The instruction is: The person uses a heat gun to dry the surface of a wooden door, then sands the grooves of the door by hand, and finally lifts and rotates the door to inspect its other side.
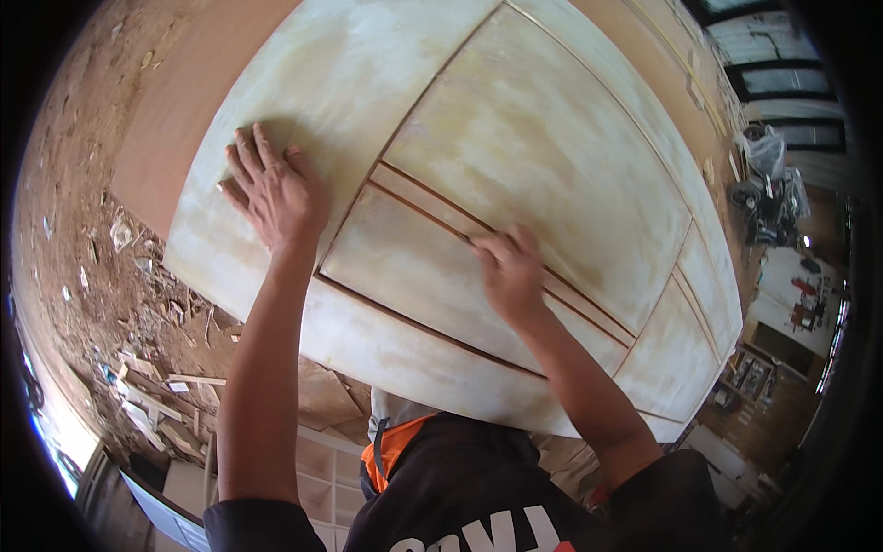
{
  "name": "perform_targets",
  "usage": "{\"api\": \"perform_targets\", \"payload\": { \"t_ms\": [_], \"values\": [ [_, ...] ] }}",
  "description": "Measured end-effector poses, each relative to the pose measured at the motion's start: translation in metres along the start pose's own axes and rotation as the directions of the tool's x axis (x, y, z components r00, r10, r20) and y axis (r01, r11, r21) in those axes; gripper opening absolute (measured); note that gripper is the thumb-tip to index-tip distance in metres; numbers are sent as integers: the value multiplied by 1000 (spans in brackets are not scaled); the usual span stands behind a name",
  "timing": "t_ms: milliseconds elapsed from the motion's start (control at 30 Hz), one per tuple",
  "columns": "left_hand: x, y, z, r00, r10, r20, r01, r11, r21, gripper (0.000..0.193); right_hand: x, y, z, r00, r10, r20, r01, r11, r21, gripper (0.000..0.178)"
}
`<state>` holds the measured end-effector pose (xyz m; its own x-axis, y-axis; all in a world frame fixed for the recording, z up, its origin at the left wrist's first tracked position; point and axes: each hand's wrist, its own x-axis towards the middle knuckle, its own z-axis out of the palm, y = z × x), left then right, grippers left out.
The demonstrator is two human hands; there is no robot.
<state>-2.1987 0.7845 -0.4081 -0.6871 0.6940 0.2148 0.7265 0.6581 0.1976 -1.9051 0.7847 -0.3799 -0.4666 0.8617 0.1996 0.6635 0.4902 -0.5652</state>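
A large door-like panel (368, 83), pale with cloudy white and yellowish patches, lies flat before me, crossed by brown grooves. My left hand (276, 193) rests on its plain left border, palm down and fingers spread. Over the pair of parallel grooves (423, 204) near the middle, my right hand (510, 271) is closed, its fingertips pressed down at the groove line. Whatever those fingers may hold is hidden, and the hand is slightly blurred.
Brown board (175, 120) extends beneath the panel's far left side. Wood offcuts (152, 405) and scraps litter the dirt floor at left. White shelving (322, 478) stands near my body. A motorbike (768, 198) partly under plastic is at far right.
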Motion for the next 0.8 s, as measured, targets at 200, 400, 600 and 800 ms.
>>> {"api": "perform_targets", "payload": {
  "t_ms": [200, 400, 600, 800],
  "values": [
    [3, 0, 4, 998, 50, -25, -50, 999, -4, 57, 6, -4, 22, 993, 24, -118, -10, 992, 124, 15],
    [3, -27, 15, 996, 83, -26, -82, 996, 36, 64, -57, 40, -16, 995, 66, -70, -64, 998, 23, 19],
    [4, -13, 13, 995, 96, -20, -95, 994, 55, 60, -132, 93, -93, 980, 179, -92, -181, 983, -20, 17],
    [6, -22, 11, 997, 76, 27, -78, 994, 72, 59, -92, 67, -71, 992, 105, -69, -94, 984, 149, 12]
  ]
}}
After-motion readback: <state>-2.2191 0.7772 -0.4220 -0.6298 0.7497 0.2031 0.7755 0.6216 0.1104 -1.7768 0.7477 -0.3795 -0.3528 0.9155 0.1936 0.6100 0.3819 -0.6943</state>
